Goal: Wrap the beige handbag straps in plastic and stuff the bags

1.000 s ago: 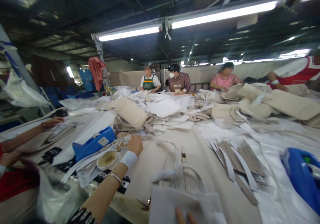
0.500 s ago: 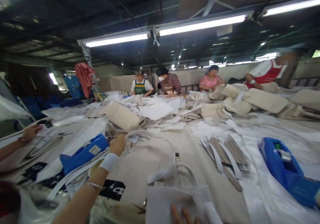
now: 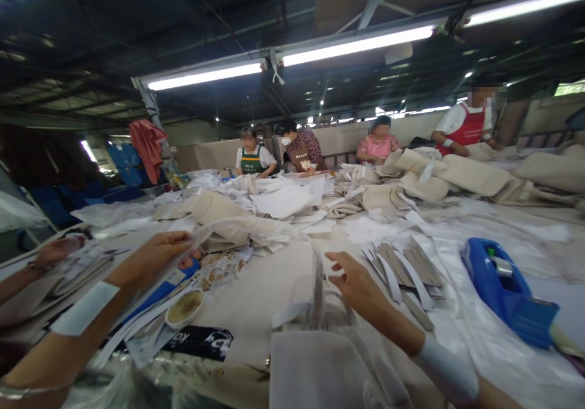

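Observation:
My left hand (image 3: 167,252) pinches clear plastic film (image 3: 228,225) at the left, above a blue tape dispenser (image 3: 159,290). The film stretches rightward over the beige cloth. My right hand (image 3: 350,278) hovers with fingers apart, left of a fan of grey and white strips (image 3: 406,269). Below it, a pale flat piece (image 3: 315,369) with clear plastic and straps lies at the front edge. A round dish (image 3: 184,309) and a tangle of thin cords (image 3: 223,269) sit right of my left forearm.
Another blue tape dispenser (image 3: 507,293) stands at the right. Beige pieces (image 3: 475,174) and white sheets (image 3: 287,197) are heaped across the back. Several people work beyond the table. A co-worker's hand (image 3: 57,250) is at the left edge. Scissors (image 3: 259,371) lie at the front.
My left hand has moved left and up, drawing plastic film with it. My right hand has lifted off the pale flat piece and moved forward. The round dish and cords are now more exposed.

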Available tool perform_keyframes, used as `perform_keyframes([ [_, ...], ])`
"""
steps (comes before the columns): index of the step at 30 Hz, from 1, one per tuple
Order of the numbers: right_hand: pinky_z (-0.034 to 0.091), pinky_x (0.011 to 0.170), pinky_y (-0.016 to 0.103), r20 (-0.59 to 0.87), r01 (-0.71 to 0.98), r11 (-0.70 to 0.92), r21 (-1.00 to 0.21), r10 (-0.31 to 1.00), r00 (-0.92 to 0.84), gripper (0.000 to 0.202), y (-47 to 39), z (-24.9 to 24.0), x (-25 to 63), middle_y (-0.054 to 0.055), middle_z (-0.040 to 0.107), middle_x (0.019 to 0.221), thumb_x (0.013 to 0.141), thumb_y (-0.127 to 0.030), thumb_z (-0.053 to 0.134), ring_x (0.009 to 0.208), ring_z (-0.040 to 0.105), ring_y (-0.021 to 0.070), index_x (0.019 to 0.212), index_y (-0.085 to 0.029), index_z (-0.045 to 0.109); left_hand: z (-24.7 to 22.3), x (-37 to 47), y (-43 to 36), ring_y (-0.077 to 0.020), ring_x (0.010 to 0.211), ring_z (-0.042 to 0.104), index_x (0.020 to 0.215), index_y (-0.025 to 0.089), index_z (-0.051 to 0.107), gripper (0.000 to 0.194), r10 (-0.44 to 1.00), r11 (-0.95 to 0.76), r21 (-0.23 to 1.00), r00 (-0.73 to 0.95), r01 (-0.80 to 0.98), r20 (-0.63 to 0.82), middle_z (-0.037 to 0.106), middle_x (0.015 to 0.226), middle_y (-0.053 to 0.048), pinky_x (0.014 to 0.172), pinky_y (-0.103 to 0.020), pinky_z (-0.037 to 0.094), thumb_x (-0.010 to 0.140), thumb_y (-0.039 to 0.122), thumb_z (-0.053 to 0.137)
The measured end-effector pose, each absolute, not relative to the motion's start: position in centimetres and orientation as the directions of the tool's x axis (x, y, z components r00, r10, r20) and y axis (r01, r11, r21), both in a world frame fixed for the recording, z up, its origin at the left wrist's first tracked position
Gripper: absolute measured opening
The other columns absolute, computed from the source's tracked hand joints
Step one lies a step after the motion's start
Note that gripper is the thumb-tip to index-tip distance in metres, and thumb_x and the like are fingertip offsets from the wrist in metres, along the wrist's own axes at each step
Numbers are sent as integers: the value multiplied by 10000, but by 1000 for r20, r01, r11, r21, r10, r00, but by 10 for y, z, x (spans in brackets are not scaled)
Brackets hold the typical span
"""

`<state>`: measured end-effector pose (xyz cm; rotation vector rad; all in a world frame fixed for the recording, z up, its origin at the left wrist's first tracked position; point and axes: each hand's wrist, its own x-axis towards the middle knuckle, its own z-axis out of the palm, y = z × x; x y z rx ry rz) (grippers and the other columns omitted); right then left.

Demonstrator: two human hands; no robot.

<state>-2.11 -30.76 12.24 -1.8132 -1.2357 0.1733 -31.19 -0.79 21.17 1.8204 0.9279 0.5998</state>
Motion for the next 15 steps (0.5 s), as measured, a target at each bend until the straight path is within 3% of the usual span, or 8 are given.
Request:
perform_keyframes([
  [3, 469, 945, 386, 368, 636, -75, -768, 761, 534, 619, -279, 132, -8, 153, 549, 1335, 739, -118, 585, 1093, 579, 237, 1350, -108, 488, 223, -320, -21, -99, 511, 559, 907, 114, 595, 189, 780, -223, 923, 625, 313, -23, 695, 699, 17, 497, -185, 437, 823, 284, 594],
  [6, 427, 989, 370, 406, 631, 5, -776, 769, 493, 601, -257, 137, -9, 109, 626, 1258, 734, -123, 596, 1114, 581, 231, 1329, -151, 517, 229, -324, -38, -97, 499, 541, 888, 107, 618, 189, 731, -148, 952, 678, 269, -78, 698, 708, 0, 480, -178, 403, 823, 284, 636],
  [10, 494, 782, 325, 405, 560, 68, -826, 762, 505, 362, -239, 136, -13, 60, 727, 899, 848, -185, 441, 774, 669, 184, 1164, -171, 617, 221, -327, -64, -84, 489, 532, 879, 118, 660, 208, 613, -11, 986, 780, 166, -124, 677, 711, -31, 486, -179, 410, 798, 302, 717],
  [15, 501, 570, 322, 310, 383, 83, -920, 752, 582, 332, -220, 120, 3, 89, 702, 746, 859, -322, 402, 577, 667, 200, 972, -115, 636, 198, -316, -107, -85, 413, 529, 970, 121, 673, 288, 408, 144, 989, 909, 23, -80, 627, 596, -21, 422, -163, 397, 798, 345, 733],
])
